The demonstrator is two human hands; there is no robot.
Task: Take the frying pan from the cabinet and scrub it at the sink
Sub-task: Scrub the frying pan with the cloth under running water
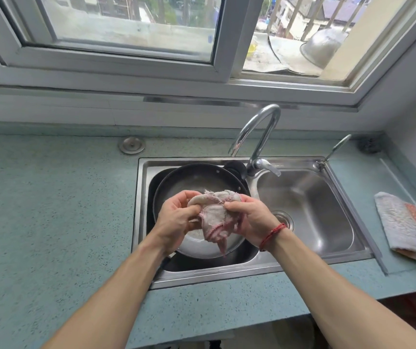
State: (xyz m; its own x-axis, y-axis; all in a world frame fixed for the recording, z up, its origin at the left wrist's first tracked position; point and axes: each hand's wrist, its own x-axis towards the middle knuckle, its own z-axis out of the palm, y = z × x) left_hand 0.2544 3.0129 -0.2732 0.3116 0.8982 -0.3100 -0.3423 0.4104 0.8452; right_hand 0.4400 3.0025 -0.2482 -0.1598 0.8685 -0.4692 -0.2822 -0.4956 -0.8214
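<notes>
- Frying pan (196,178): lying in the left basin of the double sink (327,170).
- Left hand (176,217) and right hand (254,220): both grasping a crumpled dishcloth (217,212) above the pan.

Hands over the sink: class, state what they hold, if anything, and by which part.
Both hold one crumpled dishcloth above the frying pan: the left hand grips its left side, the right hand its right side. Neither holds the pan.

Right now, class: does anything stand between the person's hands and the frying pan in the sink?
Only the rag, gripped by the left hand and right hand directly above the frying pan. Nothing else visible intervenes.
</notes>
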